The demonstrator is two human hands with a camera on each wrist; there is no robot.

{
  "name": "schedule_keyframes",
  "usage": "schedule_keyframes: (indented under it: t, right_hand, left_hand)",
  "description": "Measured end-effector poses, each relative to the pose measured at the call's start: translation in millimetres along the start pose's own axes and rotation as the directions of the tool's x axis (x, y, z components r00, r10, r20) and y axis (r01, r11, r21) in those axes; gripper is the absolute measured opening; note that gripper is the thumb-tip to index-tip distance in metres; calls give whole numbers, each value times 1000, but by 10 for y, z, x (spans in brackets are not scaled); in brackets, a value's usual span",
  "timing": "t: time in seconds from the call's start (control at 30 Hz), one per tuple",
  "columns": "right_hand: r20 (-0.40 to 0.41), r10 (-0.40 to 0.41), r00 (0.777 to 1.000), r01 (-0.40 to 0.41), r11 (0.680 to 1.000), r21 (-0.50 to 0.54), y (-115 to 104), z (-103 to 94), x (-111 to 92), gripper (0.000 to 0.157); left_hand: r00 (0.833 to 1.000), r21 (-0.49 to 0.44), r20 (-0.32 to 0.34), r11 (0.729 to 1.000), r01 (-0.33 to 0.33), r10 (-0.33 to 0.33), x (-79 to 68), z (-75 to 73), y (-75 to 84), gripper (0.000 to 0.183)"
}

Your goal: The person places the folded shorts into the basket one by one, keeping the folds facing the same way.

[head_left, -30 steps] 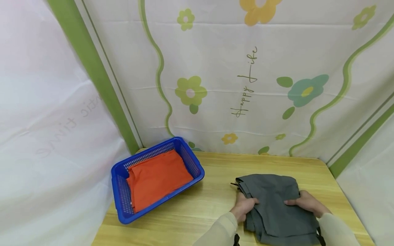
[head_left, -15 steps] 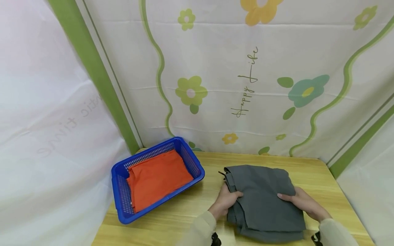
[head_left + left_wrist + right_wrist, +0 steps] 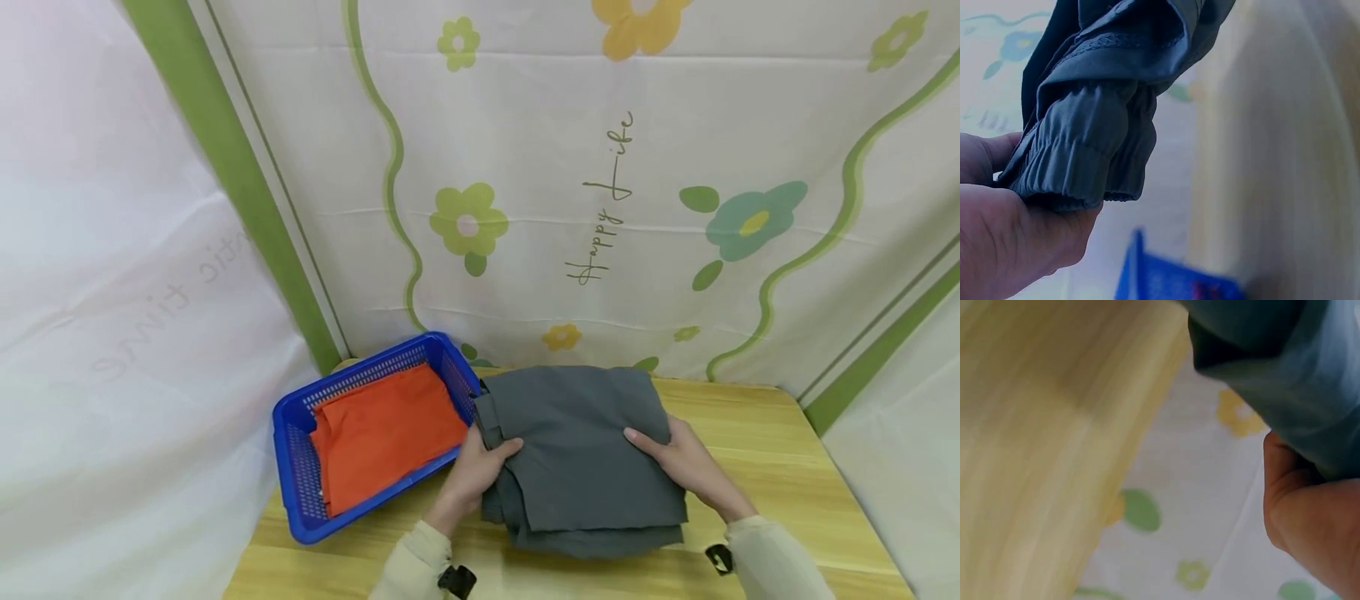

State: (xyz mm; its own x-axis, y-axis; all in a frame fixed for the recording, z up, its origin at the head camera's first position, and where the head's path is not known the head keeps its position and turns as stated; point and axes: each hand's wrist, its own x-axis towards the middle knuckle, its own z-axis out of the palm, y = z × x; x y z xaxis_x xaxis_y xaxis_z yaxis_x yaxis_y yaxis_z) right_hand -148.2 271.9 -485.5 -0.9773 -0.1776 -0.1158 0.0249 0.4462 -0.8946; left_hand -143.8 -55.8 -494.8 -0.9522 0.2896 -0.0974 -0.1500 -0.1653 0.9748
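A folded dark grey garment (image 3: 585, 458) is held up by both hands in the head view, its far-left corner overlapping the basket's right rim. My left hand (image 3: 480, 467) grips its left edge, thumb on top and fingers underneath. In the left wrist view, gathered elastic cuffs (image 3: 1079, 150) hang at that edge, right by the hand. Across the bundle, my right hand (image 3: 686, 462) pinches the right edge with its thumb lying on the upper face. The right wrist view shows this hand (image 3: 1316, 519) curled under the cloth, fingertips hidden.
A blue plastic basket (image 3: 360, 512) stands at the left of the wooden table (image 3: 787, 467), with a folded orange cloth (image 3: 390, 437) inside. Behind the table hangs a white curtain (image 3: 525, 150) printed with flowers.
Both hands have carried the grey garment left and toward the back, from the table's right side to beside the basket, lifting it. The basket and orange cloth have stayed put.
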Motion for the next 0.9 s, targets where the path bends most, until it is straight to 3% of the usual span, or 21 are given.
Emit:
schedule_keyframes:
  t: [0.1,0.3,0.6,0.77,0.9]
  right_hand:
    - [13,-25,1000,24,998,62,-170,146,109,65]
    - [115,-77,990,60,987,150,-448,422,413,67]
    - [170,-105,980,84,988,126,-977,889,892,66]
    - [233,-88,969,60,991,122,-1282,1132,1069,68]
    - [260,-115,959,95,991,89,-1427,1322,1207,62]
  left_hand:
    - [999,10,-34,1000,-23,23,-66,-190,135,61]
    - [993,28,-113,999,-36,39,-176,-577,372,58]
    - [966,-2,-258,999,33,-33,-343,-1081,631,48]
    - [946,-45,-312,996,77,-87,-432,-1329,758,53]
    - [933,-21,-345,994,103,-104,-494,-1518,832,57]
